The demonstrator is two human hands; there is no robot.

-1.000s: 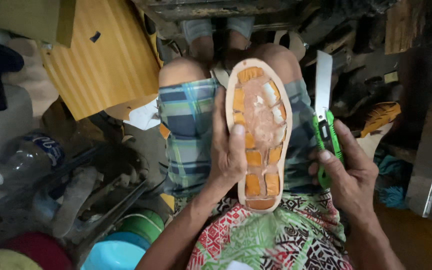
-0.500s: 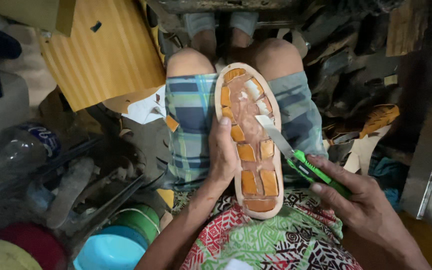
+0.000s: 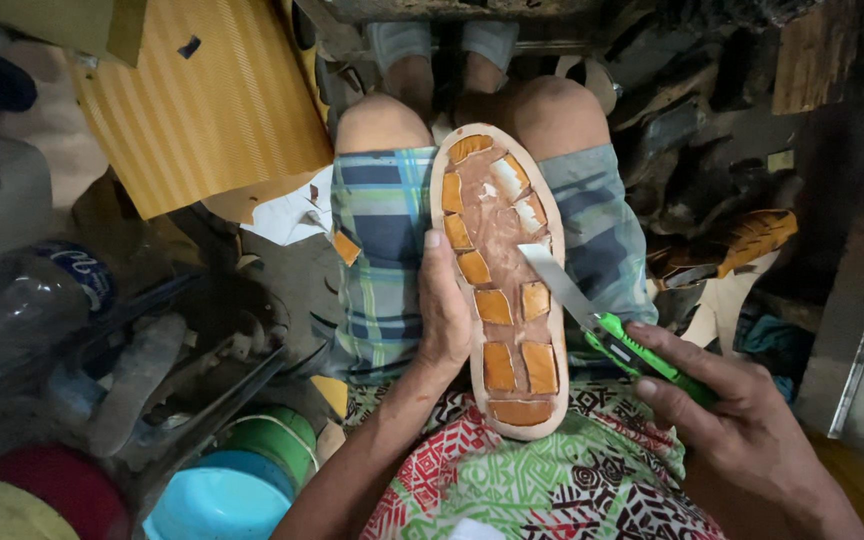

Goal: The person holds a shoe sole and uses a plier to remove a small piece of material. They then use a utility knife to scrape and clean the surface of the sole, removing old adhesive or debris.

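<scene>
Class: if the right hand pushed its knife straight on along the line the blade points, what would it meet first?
The right hand aims the green utility knife up-left; its tip already seems to touch the shoe sole, near an orange tread block.

Sole (image 3: pixel 500 290): tan with orange tread blocks. Knife (image 3: pixel 620 342): bright green handle, silver blade. Shorts (image 3: pixel 384 250): blue, teal and white plaid. Shirt (image 3: pixel 512 480): red, green, black and white geometric print. Bowl (image 3: pixel 214 500): light blue. Board (image 3: pixel 197 110): ribbed yellow.
</scene>
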